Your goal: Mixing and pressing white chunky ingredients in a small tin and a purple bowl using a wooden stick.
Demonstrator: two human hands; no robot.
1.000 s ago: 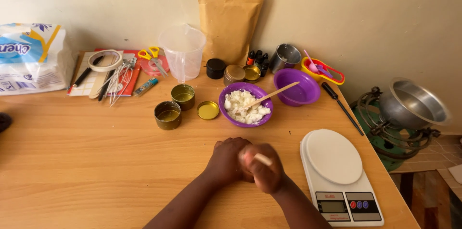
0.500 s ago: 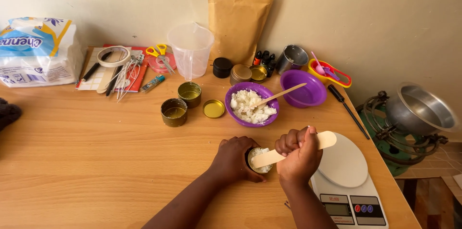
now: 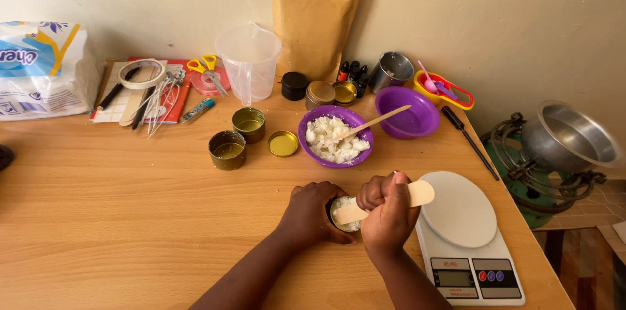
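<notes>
Pic is bright w/ soft, warm light, no dark spots. Small soft shadows sit under the purple bowl (image 3: 336,135) and clear jug (image 3: 248,62) near the top middle. Little shine on the metal pot (image 3: 569,135) at right. All looks sharp. Table (image 3: 98,219) edge bends a bit at the sides.
</notes>
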